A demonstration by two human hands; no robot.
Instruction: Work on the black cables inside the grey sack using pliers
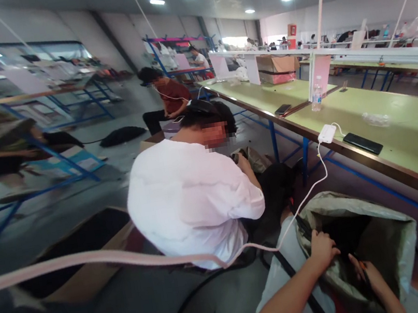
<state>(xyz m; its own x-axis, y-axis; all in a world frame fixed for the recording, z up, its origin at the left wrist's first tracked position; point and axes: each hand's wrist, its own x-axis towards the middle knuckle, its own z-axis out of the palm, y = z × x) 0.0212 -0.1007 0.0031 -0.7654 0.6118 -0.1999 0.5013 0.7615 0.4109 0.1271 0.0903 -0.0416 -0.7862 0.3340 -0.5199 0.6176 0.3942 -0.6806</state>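
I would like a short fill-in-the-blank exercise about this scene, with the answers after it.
1. Both hands reach into an open ____.
2. The left hand grips the sack's ____.
3. The white charger lies on the ____ table.
4. The person in front wears a ____ shirt.

Answers: sack; rim; green; white
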